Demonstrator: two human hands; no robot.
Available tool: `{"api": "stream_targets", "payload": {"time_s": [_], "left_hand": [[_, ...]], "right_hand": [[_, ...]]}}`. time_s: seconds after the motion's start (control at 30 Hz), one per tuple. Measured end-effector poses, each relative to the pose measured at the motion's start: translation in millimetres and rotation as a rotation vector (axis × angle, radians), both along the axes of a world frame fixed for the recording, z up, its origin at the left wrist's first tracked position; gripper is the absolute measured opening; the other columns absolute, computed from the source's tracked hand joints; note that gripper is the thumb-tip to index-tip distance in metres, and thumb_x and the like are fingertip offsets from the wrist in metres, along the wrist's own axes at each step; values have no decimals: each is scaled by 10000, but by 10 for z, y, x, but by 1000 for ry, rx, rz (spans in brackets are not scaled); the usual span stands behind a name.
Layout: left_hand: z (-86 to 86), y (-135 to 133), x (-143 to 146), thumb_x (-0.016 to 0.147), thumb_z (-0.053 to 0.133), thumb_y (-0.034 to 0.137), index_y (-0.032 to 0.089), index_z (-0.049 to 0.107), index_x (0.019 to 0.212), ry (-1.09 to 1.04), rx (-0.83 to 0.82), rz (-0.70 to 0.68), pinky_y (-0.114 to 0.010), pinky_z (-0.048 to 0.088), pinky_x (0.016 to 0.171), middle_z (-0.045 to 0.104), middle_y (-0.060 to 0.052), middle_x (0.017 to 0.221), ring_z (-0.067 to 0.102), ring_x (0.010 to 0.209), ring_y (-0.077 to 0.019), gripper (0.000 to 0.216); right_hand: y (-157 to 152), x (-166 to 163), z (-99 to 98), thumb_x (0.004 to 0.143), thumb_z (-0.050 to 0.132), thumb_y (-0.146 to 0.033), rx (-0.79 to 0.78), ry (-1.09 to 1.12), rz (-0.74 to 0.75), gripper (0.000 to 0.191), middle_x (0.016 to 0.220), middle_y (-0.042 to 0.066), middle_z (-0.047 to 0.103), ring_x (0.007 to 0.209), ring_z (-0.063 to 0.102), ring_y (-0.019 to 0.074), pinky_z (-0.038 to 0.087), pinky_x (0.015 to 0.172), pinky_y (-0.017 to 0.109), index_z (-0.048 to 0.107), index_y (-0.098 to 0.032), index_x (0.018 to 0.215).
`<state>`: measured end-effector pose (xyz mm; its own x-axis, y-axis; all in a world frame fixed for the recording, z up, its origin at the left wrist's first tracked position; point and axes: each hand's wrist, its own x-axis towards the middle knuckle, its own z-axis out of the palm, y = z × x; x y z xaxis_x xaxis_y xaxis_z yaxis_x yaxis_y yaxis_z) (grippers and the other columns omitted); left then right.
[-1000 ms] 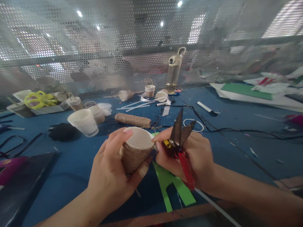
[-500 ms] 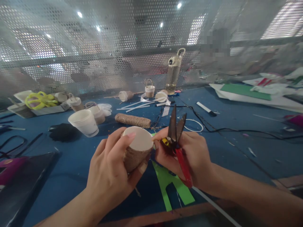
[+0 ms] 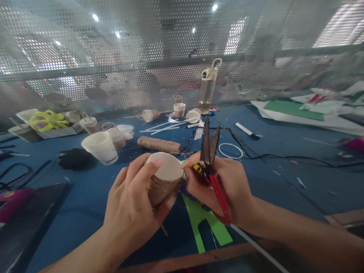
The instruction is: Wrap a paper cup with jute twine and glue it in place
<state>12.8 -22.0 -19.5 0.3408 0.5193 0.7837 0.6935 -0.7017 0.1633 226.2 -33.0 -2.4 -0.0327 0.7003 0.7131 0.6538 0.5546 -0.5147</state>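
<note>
My left hand (image 3: 133, 206) is wrapped round a small paper cup (image 3: 165, 178) whose side is covered in wound brown twine; its white mouth faces up and away. My right hand (image 3: 224, 185) grips red-handled scissors (image 3: 212, 170), blades pointing up and slightly apart, and its fingertips touch the cup's rim. Both hands hover just above the blue table (image 3: 284, 182). A green paper cut-out (image 3: 204, 223) lies under them.
A roll of brown twine (image 3: 159, 144) lies just beyond the cup. White paper cups (image 3: 100, 147), twine-wrapped cups, yellow scissors (image 3: 47, 119) on a tray, a water bottle (image 3: 209, 87), white strips, a white ring (image 3: 231, 150) and black cables lie around. A perforated metal screen closes the back.
The scissor blades have closed from wide apart to nearly together and swung more upright. The cup has barely moved in my left hand.
</note>
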Motion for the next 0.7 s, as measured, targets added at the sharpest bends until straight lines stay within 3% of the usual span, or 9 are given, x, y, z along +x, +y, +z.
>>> {"api": "stream_targets", "payload": {"time_s": [0.27,0.47,0.6,0.7], "left_hand": [[-10,38,5,896,782,333,243,482,1368,2,29,-19,-506,635,828,668,-157,1316,752,1044,-360,567],[-25,-32,-18,841,789,184,249,532,1374,-66,-8,-88,-535,634,887,671,-158,1344,731,1104,-364,595],[-54,-54,-25,838,818,205,282,409,1556,-109,17,-218,-467,647,979,652,-132,1389,714,1183,-321,830],[-43,-63,-26,877,801,225,300,351,1617,-193,-100,-260,-412,666,966,641,-108,1345,733,1108,-273,869]], "right_hand": [[-12,-7,19,905,674,-223,-90,42,30,83,550,-55,615,461,566,139,436,466,267,709,-258,838],[73,55,139,877,690,-272,-181,184,59,55,642,-31,661,528,616,141,481,530,269,691,-236,836],[136,112,218,898,648,-339,-263,317,98,138,521,-74,549,417,516,115,431,463,261,692,-226,832],[102,100,241,898,639,-327,-340,294,149,127,488,-88,533,396,519,111,402,436,252,676,-229,826]]}}
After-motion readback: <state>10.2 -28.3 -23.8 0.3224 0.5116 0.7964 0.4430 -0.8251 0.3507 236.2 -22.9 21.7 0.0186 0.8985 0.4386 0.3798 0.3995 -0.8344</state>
